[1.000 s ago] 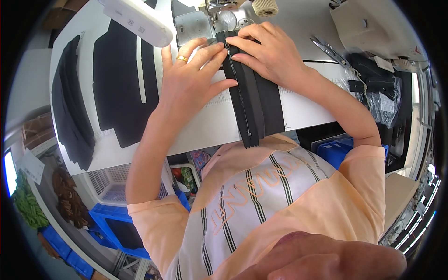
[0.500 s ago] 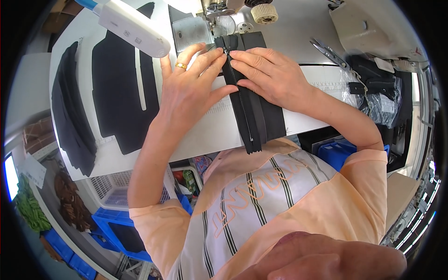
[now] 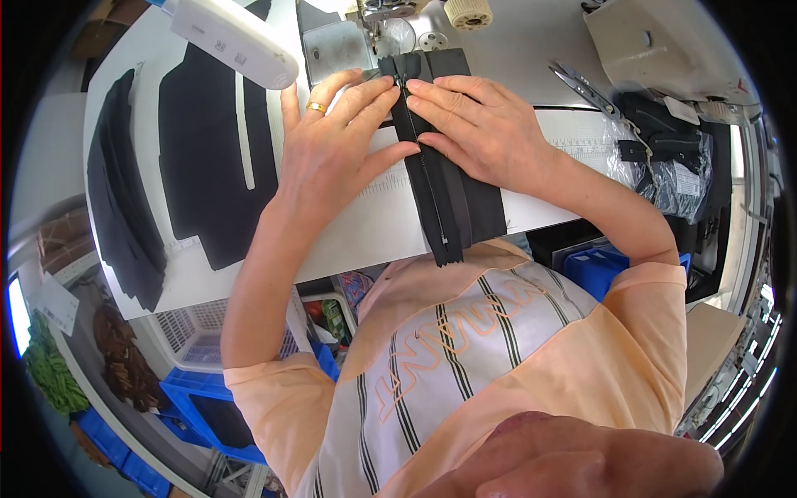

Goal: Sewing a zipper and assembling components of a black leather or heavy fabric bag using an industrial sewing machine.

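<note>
A black zipper (image 3: 435, 203) with metal teeth lies lengthwise toward me, beside a strip of black fabric (image 3: 486, 207). My left hand (image 3: 332, 137) rests at the zipper's left edge, fingers stretched out and a ring on one of them. My right hand (image 3: 490, 133) lies flat over the zipper's right side and the fabric, its fingers extended. The fingertips of both hands meet the zipper near its far end, and both thumbs touch it lower down. Just beyond that end are the sewing machine's metal parts (image 3: 388, 12) and plate (image 3: 336, 50).
On the white table (image 3: 374, 228), a large black cut piece (image 3: 212, 166) and a stack of black pieces (image 3: 124, 199) lie left. A white elongated device (image 3: 237, 41) overhangs there. Scissors (image 3: 585, 87) and a clear plastic bag (image 3: 677, 187) lie right. A white basket (image 3: 195, 340) stands below.
The whole view has shifted slightly, with everything a little higher in the picture. Both hands keep nearly the same place on the zipper.
</note>
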The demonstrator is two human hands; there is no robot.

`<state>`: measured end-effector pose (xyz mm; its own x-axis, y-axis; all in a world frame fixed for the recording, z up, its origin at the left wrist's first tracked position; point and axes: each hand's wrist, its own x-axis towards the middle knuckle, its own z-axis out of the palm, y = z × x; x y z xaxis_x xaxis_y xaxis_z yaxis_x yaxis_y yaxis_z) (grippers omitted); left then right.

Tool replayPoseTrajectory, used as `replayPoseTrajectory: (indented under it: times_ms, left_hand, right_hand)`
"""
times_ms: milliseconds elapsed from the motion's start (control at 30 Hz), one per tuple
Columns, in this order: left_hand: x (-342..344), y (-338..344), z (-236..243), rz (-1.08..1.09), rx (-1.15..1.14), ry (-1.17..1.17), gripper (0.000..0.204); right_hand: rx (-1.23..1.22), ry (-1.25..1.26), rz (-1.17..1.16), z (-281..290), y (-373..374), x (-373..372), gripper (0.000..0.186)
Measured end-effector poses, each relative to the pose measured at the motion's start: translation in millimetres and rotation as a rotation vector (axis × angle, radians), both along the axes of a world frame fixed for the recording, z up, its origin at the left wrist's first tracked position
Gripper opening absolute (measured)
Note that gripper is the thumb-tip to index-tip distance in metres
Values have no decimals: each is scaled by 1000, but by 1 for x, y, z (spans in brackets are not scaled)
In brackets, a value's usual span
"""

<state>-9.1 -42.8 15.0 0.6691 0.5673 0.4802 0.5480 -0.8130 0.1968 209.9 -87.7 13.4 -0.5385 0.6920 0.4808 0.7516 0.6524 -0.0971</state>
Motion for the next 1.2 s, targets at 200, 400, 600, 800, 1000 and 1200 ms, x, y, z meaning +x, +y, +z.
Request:
replayPoseTrajectory:
  times_ms: [200, 400, 600, 800, 1000, 1200]
  left_hand:
    - [-10, -3, -1, 255, 61, 135, 44]
    - [-18, 21, 12, 426, 97, 399, 42]
    - [-13, 54, -9, 253, 43, 157, 46]
    - [-46, 38, 17, 333, -25, 299, 49]
    - [-101, -85, 33, 478, -313, 274, 48]
    - [-117, -78, 36, 397, -273, 244, 42]
  right_hand:
    - [43, -52, -100, 3, -12, 16, 33]
    - [70, -75, -129, 1, -14, 29, 35]
    - [70, -48, -113, 2, -14, 25, 35]
    - [62, -54, -95, 2, -12, 24, 36]
    - [75, -56, -110, 1, -13, 27, 35]
    - [82, -40, -85, 3, -12, 25, 35]
